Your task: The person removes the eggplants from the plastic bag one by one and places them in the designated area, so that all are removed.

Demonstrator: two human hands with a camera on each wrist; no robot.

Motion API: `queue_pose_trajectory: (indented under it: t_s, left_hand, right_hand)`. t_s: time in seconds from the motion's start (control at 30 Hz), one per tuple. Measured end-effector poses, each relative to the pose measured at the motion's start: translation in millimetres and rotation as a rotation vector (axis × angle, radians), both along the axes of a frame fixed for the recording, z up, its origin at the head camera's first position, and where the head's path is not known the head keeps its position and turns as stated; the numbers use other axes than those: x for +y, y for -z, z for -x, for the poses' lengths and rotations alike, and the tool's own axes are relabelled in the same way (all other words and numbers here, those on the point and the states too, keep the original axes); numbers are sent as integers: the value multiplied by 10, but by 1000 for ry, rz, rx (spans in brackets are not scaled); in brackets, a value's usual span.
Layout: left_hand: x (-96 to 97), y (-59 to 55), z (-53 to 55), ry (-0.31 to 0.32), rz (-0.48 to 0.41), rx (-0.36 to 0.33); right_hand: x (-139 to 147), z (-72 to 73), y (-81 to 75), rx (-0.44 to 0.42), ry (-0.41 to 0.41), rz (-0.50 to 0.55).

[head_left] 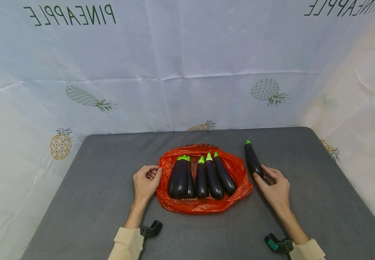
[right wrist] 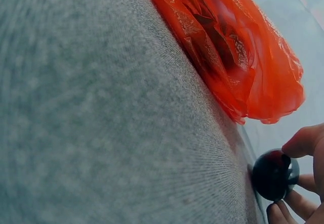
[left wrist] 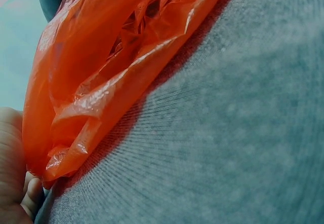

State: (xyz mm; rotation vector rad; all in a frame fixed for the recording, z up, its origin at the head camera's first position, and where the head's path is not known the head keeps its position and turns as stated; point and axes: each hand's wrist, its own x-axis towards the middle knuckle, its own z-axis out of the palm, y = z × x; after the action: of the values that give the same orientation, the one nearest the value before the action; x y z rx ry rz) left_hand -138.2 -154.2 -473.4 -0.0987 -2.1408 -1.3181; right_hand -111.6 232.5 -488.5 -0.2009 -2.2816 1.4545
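Note:
A red plastic bag (head_left: 203,208) lies opened out on the table, with several dark purple eggplants (head_left: 181,178) side by side in it, green stem ends toward the back. At the bag's left edge, my left hand (head_left: 146,182) pinches the plastic between thumb and curled fingers; the left wrist view shows the gathered red film (left wrist: 76,148) there. To the right of the bag lies a single eggplant (head_left: 252,159), its stem pointing away. My right hand (head_left: 276,189) grips its rounded near end, seen end-on as a dark shiny eggplant end (right wrist: 271,176) in the right wrist view.
A grey cloth covers the table (head_left: 106,202). Behind and at both sides hangs a white curtain (head_left: 174,101) printed with pineapples and mirrored lettering. Black wrist devices (head_left: 151,228) sit at both cream sleeves.

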Motion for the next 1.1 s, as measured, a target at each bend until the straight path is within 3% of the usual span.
queue_pose_trajectory:
  t_s: [0.3,0.47,0.6,0.8,1.1]
  left_hand:
    - [-20,47,20,-1,23,15]
    - [-3,9,6,-1,4,1]
    - [-34,132,57,-12,6,-2]
    - [-121,347,139,-17,18,-7]
    - [-188,386,147,30,7,-29]
  right_hand:
    - [-14,-17,-51,43,11,-9]
    - [-18,-31,-88,78,58,-25]
    - [-23,-30,-127,117,65,-8]
    - [-97,-59,-241,144,25,24]
    - [-287,-100,-424,204,-110,48]
